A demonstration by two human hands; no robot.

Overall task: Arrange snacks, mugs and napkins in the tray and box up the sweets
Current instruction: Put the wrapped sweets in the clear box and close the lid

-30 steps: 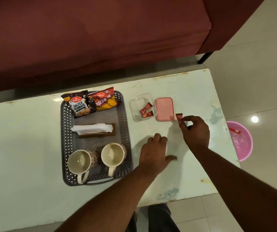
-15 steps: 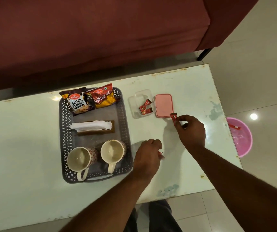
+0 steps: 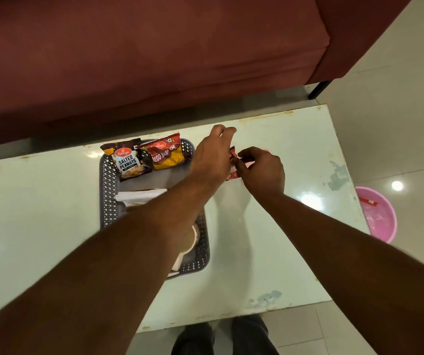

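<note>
The right hand's grip [image 3: 259,172] is pinched shut, thumb and forefinger closed on a red-wrapped sweet [image 3: 232,152] whose end sticks out toward the left hand [image 3: 212,158]. The left hand reaches forward across the tray, fingers loosely curled; whether it holds anything I cannot tell, because its palm faces away. Both hands meet just right of the grey tray [image 3: 107,175], over the spot where the sweets are being boxed. The box itself is hidden under the hands; only a sliver of pink [image 3: 250,163] and another red wrapper [image 3: 232,175] show between them.

The tray looks settled: the salted peanuts packet [image 3: 127,162] and the red snack packet [image 3: 166,155] lie at its far end, the white napkins [image 3: 139,196] sit mid-tray, and one mug's rim [image 3: 193,239] peeks from under the left forearm.

The risks, as I judge them:
- The left forearm hangs right over the mugs and napkins. A careless drop or pull back could tip a mug or drag the napkins out of place.
- The pinch on the sweet is small and the wrapper is likely slick, so a release off target would drop it onto the glossy bench [image 3: 269,239] rather than into the box.
- With both hands crowding the same spot, one could nudge the light box or knock sweets out.
</note>
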